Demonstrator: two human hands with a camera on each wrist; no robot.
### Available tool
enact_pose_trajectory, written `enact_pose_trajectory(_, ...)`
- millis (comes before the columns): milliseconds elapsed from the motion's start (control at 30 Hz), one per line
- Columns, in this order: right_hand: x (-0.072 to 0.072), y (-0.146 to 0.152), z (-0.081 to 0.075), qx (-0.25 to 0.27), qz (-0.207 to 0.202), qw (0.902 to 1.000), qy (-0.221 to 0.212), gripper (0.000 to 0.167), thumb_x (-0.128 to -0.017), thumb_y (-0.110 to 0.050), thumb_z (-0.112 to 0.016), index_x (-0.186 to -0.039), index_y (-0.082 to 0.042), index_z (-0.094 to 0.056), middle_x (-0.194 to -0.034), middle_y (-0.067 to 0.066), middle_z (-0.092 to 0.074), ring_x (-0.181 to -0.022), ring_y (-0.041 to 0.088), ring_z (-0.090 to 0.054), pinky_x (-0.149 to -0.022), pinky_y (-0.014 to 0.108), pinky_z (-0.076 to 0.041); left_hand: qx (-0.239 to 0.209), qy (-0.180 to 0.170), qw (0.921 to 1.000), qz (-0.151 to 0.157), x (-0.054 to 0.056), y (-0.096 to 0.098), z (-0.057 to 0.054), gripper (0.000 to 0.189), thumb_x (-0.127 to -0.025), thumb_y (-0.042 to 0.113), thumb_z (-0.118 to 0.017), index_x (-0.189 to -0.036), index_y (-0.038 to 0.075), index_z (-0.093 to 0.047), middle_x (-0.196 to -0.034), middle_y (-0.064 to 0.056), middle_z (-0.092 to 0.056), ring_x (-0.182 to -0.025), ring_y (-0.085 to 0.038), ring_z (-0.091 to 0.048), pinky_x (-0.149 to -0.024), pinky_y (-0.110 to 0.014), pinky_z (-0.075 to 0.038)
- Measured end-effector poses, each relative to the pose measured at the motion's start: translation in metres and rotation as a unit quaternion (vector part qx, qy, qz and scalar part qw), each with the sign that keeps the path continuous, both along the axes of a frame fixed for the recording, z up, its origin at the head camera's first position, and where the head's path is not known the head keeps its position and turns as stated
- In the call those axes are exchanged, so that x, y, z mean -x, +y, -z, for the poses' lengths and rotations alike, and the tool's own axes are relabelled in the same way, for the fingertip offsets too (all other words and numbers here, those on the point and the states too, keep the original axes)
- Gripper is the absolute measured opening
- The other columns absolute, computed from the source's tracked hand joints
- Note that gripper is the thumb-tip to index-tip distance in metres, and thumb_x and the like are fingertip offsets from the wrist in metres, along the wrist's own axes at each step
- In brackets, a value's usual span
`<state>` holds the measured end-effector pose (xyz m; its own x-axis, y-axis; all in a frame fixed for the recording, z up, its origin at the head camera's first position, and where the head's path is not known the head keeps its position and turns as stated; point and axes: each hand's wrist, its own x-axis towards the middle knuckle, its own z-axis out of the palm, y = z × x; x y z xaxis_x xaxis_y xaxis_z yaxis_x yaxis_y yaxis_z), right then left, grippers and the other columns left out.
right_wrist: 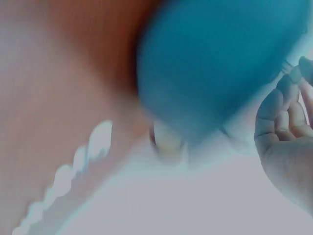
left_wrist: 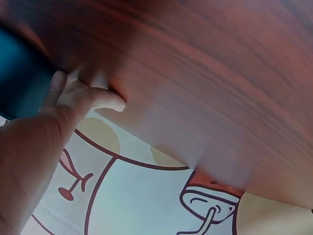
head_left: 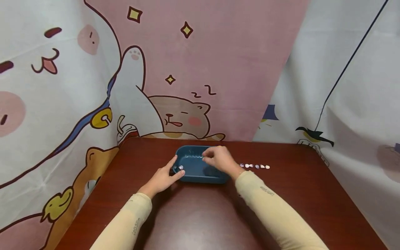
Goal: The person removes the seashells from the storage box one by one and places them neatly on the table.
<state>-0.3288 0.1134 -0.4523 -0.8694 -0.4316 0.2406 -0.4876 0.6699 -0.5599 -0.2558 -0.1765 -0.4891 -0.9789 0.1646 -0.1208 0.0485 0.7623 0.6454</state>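
A blue rectangular tray (head_left: 197, 180) stands on the brown table. At its left end my left hand (head_left: 163, 177) rests, with thumb and forefinger spread along the near left corner; in the left wrist view the fingers lie against its outer side. Over the tray's right half my right hand (head_left: 218, 159) hovers with fingertips together. In the right wrist view they pinch a small pale shell-like piece (right_wrist: 295, 74), blurred. Another small pale piece (head_left: 181, 167) lies inside the tray's left end, beside my left thumb.
To the right of the tray, several small white and purplish shell-like pieces (head_left: 257, 166) form a row on the brown table (head_left: 300, 194). A cartoon-printed cloth (head_left: 237, 69) hangs behind and beside the table.
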Motion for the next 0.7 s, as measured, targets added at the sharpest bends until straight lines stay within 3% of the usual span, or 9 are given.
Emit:
enact_pose_trajectory(100, 0.003, 0.072, -0.019, 0.031, 0.056, 0.9979, 0.012, 0.022, -0.095, -0.019, -0.082, -0.114, -0.008, -0.082, -0.106, 0.009, -0.083, -0.096, 0.027, -0.076, -0.085, 0.045, -0.062, 0.003, 0.010, 0.9999, 0.008, 0.002, 0.001, -0.001, 0.095, -0.099, 0.071, -0.059, -0.174, 0.030, -0.015, -0.171, -0.020, -0.039, -0.153, -0.048, -0.045, -0.120, -0.071, -0.038)
enact_pose_trajectory(167, 0.007, 0.126, -0.017, 0.026, 0.105, 0.9941, 0.003, 0.025, -0.097, -0.021, -0.081, -0.117, -0.007, -0.080, -0.109, 0.012, -0.082, -0.100, 0.030, -0.075, -0.085, 0.045, -0.061, 0.003, 0.010, 0.9999, 0.008, 0.001, 0.001, -0.001, 0.095, -0.100, 0.069, -0.060, -0.174, 0.029, -0.016, -0.171, -0.021, -0.039, -0.153, -0.049, -0.045, -0.120, -0.072, -0.038)
enact_pose_trajectory(267, 0.010, 0.197, 0.004, -0.003, 0.152, 0.9871, -0.048, 0.032, -0.099, -0.023, -0.078, -0.124, -0.003, -0.076, -0.116, 0.017, -0.079, -0.106, 0.032, -0.073, -0.086, 0.042, -0.059, 0.004, 0.003, 1.0000, 0.001, -0.001, -0.004, -0.001, 0.094, -0.101, 0.067, -0.060, -0.174, 0.029, -0.015, -0.172, -0.021, -0.037, -0.154, -0.048, -0.043, -0.121, -0.071, -0.037)
enact_pose_trajectory(367, 0.006, 0.244, 0.034, -0.028, 0.161, 0.9820, -0.094, 0.036, -0.101, -0.021, -0.076, -0.129, 0.000, -0.073, -0.120, 0.021, -0.077, -0.109, 0.035, -0.072, -0.087, 0.046, -0.061, 0.007, 0.000, 1.0000, -0.001, -0.003, -0.007, 0.000, 0.095, -0.101, 0.068, -0.059, -0.174, 0.029, -0.014, -0.172, -0.022, -0.036, -0.154, -0.049, -0.043, -0.120, -0.072, -0.037)
enact_pose_trajectory(500, -0.001, 0.269, 0.060, -0.054, 0.146, 0.9845, -0.081, 0.033, -0.099, -0.017, -0.077, -0.128, 0.000, -0.074, -0.121, 0.023, -0.077, -0.112, 0.041, -0.072, -0.094, 0.059, -0.058, 0.003, 0.001, 1.0000, 0.001, -0.002, -0.006, 0.000, 0.093, -0.101, 0.067, -0.060, -0.174, 0.031, -0.014, -0.172, -0.021, -0.036, -0.155, -0.049, -0.042, -0.121, -0.072, -0.037)
enact_pose_trajectory(700, -0.004, 0.273, 0.063, -0.063, 0.146, 0.9857, -0.055, 0.033, -0.099, -0.013, -0.076, -0.129, -0.001, -0.075, -0.127, 0.025, -0.075, -0.119, 0.047, -0.070, -0.100, 0.065, -0.055, -0.002, -0.003, 1.0000, 0.001, -0.002, 0.000, -0.002, 0.093, -0.101, 0.067, -0.061, -0.174, 0.031, -0.015, -0.172, -0.022, -0.037, -0.154, -0.050, -0.042, -0.121, -0.072, -0.036)
